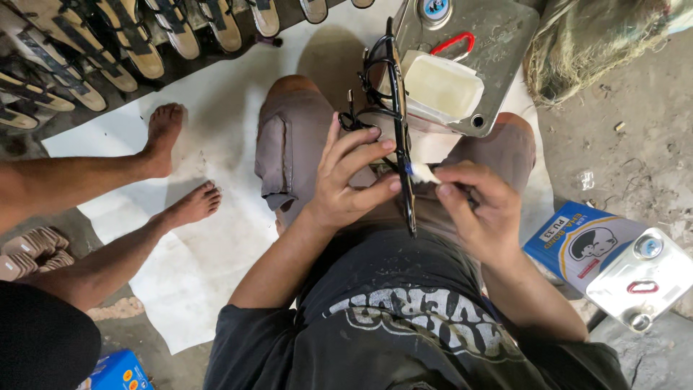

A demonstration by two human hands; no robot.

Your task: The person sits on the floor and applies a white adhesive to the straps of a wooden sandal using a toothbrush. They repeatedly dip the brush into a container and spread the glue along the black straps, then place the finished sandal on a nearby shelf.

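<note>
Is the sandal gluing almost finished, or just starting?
Partway, it seems. Many strapped sandals already lie in a row. The left hand holds a black sandal on edge while the right hand brushes it. The cut-open glue can still holds glue.

The floor (pixel 635 144) is rough grey concrete, dusty and littered with small scraps. A large white sheet (pixel 216 245) is spread over its middle, and a seated person's two bare feet (pixel 177 166) rest on it at nine o'clock. At eleven o'clock a row of tan sandals with dark straps (pixel 115 43) lies on the dark ground beyond the sheet's edge. A heap of straw-like fibre (pixel 599 43) sits at one o'clock. At four o'clock a blue-and-silver metal can (pixel 613 263) lies on its side. At seven o'clock a small blue box (pixel 119 372) lies near a few more sandals (pixel 32 253).
</note>
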